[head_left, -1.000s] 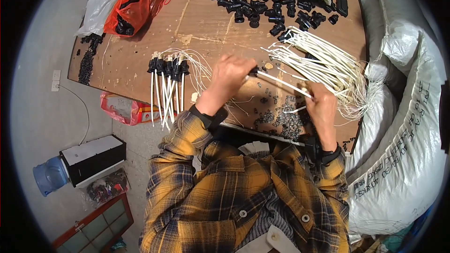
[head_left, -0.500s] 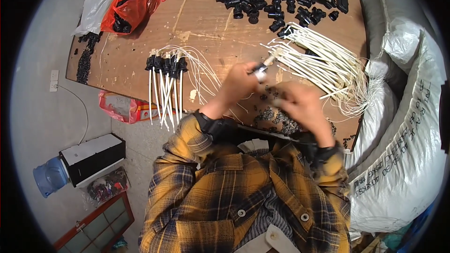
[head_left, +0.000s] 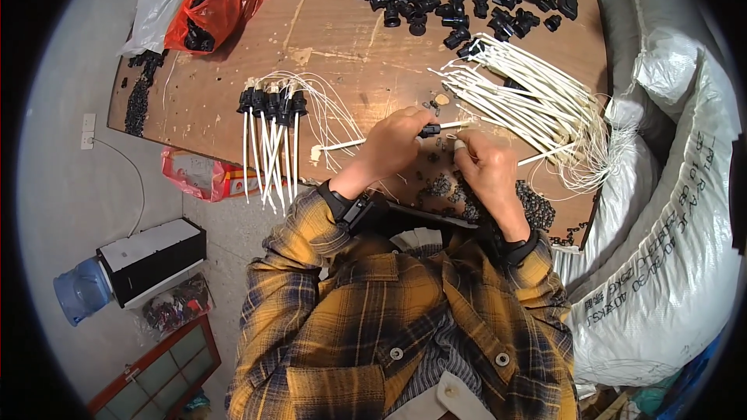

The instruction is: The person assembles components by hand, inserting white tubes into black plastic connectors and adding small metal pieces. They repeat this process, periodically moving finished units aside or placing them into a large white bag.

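Note:
My left hand point(head_left: 398, 141) is closed round a small black plastic socket point(head_left: 429, 131). A white tube point(head_left: 454, 124) sticks out of the socket to the right, and a length of white tube also shows left of the hand. Just right of it, my right hand point(head_left: 492, 169) pinches with thumb and forefinger beside a thin pale loop; what lies between the fingertips is too small to make out. Small black pieces point(head_left: 442, 187) are scattered beneath both hands. To the left lies a group of black sockets point(head_left: 268, 103) fitted with white tubes and thin wires.
A bundle of white tubes point(head_left: 529, 97) with tangled wires lies on the table's right. Loose black sockets point(head_left: 420, 4) spread at the back, near a white sack. A red bag point(head_left: 204, 12) sits back left. Large white sacks point(head_left: 661, 264) stand along the right side.
My right hand has come up from the small black pieces to beside the socket. My left hand has turned, so the tube now points right instead of up and away.

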`<state>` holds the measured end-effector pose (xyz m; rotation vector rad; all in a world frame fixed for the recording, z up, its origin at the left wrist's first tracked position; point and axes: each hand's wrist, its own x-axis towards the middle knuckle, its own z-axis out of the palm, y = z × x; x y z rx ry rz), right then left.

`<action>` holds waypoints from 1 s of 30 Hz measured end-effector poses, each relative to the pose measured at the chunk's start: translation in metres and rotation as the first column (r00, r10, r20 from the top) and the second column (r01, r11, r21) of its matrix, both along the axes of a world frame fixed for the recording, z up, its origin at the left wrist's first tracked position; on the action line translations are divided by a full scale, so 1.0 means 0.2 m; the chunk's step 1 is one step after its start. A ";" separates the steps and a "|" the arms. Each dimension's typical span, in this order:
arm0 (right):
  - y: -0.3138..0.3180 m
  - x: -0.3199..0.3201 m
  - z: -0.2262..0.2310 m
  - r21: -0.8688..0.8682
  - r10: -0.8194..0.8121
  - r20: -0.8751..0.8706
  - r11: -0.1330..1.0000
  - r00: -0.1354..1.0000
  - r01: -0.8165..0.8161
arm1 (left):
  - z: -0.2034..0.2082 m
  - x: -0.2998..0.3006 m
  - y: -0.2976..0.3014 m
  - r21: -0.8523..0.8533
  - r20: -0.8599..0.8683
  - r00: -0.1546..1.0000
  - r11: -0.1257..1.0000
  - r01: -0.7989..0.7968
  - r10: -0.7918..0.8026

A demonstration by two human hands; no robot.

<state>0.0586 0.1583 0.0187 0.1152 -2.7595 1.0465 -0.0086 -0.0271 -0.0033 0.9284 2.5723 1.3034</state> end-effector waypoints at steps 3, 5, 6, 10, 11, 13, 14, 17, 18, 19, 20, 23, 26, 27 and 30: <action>0.00 -0.01 -0.03 -0.031 0.008 -0.018 0.999 1.000 -0.009 | 0.02 0.01 0.02 -0.026 -0.003 0.999 0.998 0.051 -0.051; 0.00 -0.01 -0.05 -0.047 0.013 -0.028 0.999 1.000 -0.014 | 0.02 0.02 0.03 -0.031 -0.004 0.998 0.997 0.064 -0.064; -0.01 -0.01 -0.05 -0.077 0.022 0.004 0.997 1.000 -0.022 | 0.02 0.02 0.03 -0.035 -0.006 0.997 0.996 0.077 -0.077; -0.01 -0.01 -0.03 -0.189 0.097 0.069 0.979 0.993 -0.083 | 0.05 0.02 0.04 -0.044 0.063 0.990 0.991 0.128 -0.125; -0.01 -0.01 -0.01 -0.240 0.150 0.068 0.962 0.986 -0.130 | 0.06 0.03 0.04 -0.045 0.099 0.985 0.988 0.146 -0.141; -0.01 0.00 -0.01 -0.290 0.202 0.066 0.941 0.977 -0.175 | 0.05 0.02 0.04 0.022 0.176 0.970 0.986 0.167 -0.169; 0.00 0.01 -0.02 -0.249 0.200 0.063 0.952 0.978 -0.179 | 0.05 0.02 0.03 0.090 0.248 0.948 0.979 0.183 -0.200; 0.01 0.00 -0.05 -0.162 0.192 0.043 0.970 0.980 -0.183 | 0.06 -0.01 0.03 0.134 0.204 0.962 0.978 0.158 -0.184; 0.00 0.00 -0.06 -0.142 0.167 0.039 0.977 0.985 -0.160 | 0.07 -0.01 0.03 0.116 0.095 0.987 0.986 0.118 -0.130; -0.01 0.01 -0.07 -0.123 0.142 0.035 0.983 0.989 -0.137 | 0.08 -0.02 0.03 0.101 -0.016 0.997 0.992 0.076 -0.075; -0.02 0.02 -0.07 -0.105 0.118 0.032 0.988 0.992 -0.114 | 0.08 -0.02 0.02 0.101 -0.018 0.997 0.992 0.075 -0.074; -0.01 0.02 -0.04 -0.295 0.162 0.098 0.947 0.982 -0.127 | 0.08 0.00 0.00 0.204 -0.127 0.986 0.970 0.133 -0.109; -0.03 0.06 -0.08 -0.324 0.149 0.145 0.941 0.978 -0.095 | 0.09 0.03 0.00 0.262 -0.093 0.981 0.946 0.190 -0.171; -0.04 0.07 -0.10 -0.257 0.112 0.161 0.964 0.981 -0.068 | 0.09 0.04 -0.01 0.292 -0.076 0.976 0.932 0.216 -0.202; -0.04 0.07 -0.13 -0.162 0.060 0.194 0.986 0.979 -0.029 | 0.05 -0.01 -0.04 0.209 0.054 0.997 0.977 0.046 -0.058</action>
